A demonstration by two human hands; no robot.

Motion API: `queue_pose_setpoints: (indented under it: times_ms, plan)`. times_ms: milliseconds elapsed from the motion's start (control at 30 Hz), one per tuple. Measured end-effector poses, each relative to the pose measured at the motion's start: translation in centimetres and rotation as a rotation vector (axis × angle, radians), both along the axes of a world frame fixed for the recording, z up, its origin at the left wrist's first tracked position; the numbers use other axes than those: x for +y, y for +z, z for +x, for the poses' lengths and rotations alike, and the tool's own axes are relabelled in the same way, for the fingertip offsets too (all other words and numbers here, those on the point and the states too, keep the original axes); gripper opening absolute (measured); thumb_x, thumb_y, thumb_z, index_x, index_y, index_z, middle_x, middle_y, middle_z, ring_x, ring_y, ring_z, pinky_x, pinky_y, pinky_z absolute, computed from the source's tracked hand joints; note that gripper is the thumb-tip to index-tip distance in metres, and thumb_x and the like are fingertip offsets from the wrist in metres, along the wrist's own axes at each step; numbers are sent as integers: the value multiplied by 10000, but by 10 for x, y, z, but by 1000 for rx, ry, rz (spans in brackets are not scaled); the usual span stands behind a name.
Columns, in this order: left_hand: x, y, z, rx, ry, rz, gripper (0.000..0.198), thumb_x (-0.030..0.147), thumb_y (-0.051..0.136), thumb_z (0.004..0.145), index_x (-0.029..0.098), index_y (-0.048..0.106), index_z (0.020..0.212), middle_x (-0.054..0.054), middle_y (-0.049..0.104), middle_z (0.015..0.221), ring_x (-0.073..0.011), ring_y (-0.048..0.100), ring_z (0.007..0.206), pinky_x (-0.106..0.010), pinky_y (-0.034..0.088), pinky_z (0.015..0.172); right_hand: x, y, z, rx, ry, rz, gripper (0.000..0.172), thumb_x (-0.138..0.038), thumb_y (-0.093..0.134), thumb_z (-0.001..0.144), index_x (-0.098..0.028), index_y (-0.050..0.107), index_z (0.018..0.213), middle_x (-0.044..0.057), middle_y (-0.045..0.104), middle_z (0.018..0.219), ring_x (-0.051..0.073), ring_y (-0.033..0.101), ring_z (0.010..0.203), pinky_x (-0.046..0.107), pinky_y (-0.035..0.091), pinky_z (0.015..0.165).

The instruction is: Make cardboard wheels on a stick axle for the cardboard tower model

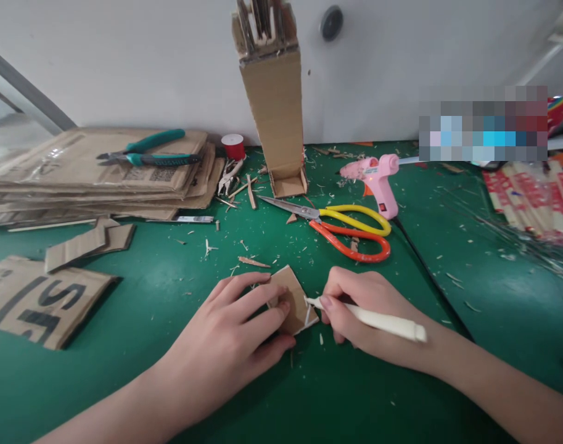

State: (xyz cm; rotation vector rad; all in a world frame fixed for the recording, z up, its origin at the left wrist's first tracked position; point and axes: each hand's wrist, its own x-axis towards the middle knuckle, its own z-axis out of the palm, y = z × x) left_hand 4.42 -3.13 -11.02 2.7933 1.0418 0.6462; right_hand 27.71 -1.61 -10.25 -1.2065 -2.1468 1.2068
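A small piece of brown cardboard (294, 317) lies on the green work surface. My left hand (237, 320) holds it down, fingertips on its face and thumb at its lower edge. In my right hand (350, 302) is a white marker pen (387, 322), gripped between thumb and fingers. The pen's tip touches the cardboard near its right edge, where white marks show. Just beyond my hands lie scissors (330, 216) with one yellow and one orange handle. Part of the cardboard is hidden under my left fingers.
A tall cardboard column (279, 117) stands at the back. Pliers (152, 151) rest on stacked cardboard (78, 176) at left. A pink glue gun (378, 179) with a black cord (429, 277) stands right. Cardboard offcuts (50, 302) lie left, wrapped sticks (533, 197) at far right.
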Motion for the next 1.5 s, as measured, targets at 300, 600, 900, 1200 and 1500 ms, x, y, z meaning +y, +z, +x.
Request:
queue_pose_setpoints:
  times_ms: [300,600,900,1200,1500]
  plan:
    - [1,0,0,-1,11,14,193,282,613,840,182,639,1003,-49,675,1059,-263,556,1101,-418,506,851,1,-1,1,33,7,-59,191,-252,449,902,-202,454,718,-59,588,549,66,531,456,166,368,411]
    - [6,1,-5,85,-55,-105,338,164,527,869,293,603,1172,-3,594,1271,-260,403,1306,-500,360,1057,1,-6,2,134,-107,-92,221,-300,435,921,-202,446,723,-38,593,540,76,533,430,182,388,403]
    - [6,1,-6,90,-16,-162,430,119,475,872,327,555,1240,21,602,1270,-221,461,1270,-517,330,1079,-1,-2,3,15,-9,92,203,-211,443,877,-206,439,674,-63,527,487,67,479,414,189,330,404]
    - [5,-3,-5,42,1,-112,350,152,486,890,291,590,1194,16,637,1222,-199,524,1208,-471,354,1073,-7,-1,2,-109,-3,171,221,-258,401,899,-211,418,684,-50,526,515,79,474,439,200,302,402]
    - [4,-1,-4,48,0,-106,344,146,478,887,283,604,1177,9,643,1209,-203,526,1206,-478,358,1070,-9,2,0,-132,-20,182,209,-249,386,891,-212,404,686,-42,538,539,84,474,450,205,307,410]
